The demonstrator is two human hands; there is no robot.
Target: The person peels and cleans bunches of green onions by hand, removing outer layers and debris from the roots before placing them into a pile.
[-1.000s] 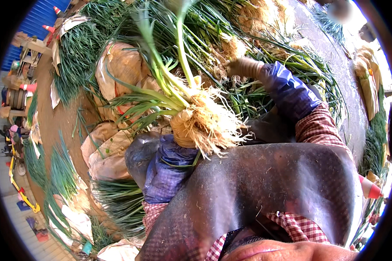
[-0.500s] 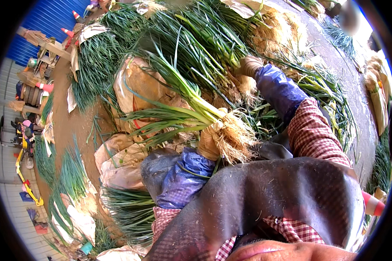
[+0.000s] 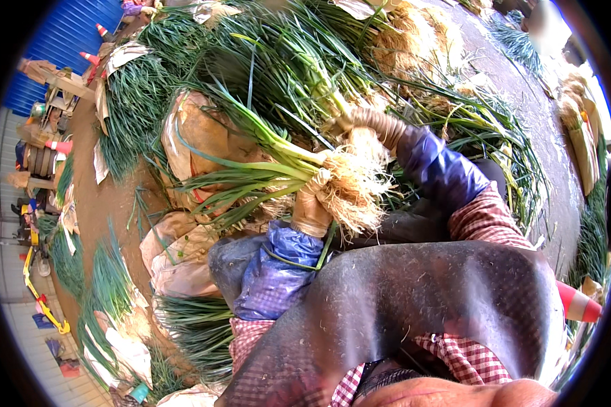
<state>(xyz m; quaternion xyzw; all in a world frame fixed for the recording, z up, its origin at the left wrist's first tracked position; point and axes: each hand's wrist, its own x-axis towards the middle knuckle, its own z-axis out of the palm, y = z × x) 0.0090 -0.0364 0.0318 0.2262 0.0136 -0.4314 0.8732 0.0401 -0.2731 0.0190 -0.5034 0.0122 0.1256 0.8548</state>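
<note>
My gloved left hand (image 3: 313, 203) is wrapped round a bunch of green onions (image 3: 288, 152). Pale, stringy roots (image 3: 354, 193) stick out beside its fingers, and the leaves fan away to the left. Just beyond it, my gloved right hand (image 3: 370, 122) closes round the white ends of more green onions (image 3: 332, 100), whose roots dangle below the hand. Their leaves run back into the big heap of green onions (image 3: 271, 74) in front of me. The fingertips of the right hand are partly hidden by the stalks.
A stuffed tan sack (image 3: 200, 139) lies left of the heap. Loose leaves (image 3: 502, 149) litter the right side, with rooted bundles (image 3: 414, 41) behind. More bunches (image 3: 193, 332) lie near my left elbow. A traffic cone (image 3: 577, 302) stands at the right.
My right hand has drawn back from the heap, leftward and nearer the left hand, with green onions in its grip. The left hand keeps its bunch, shifted slightly left in view.
</note>
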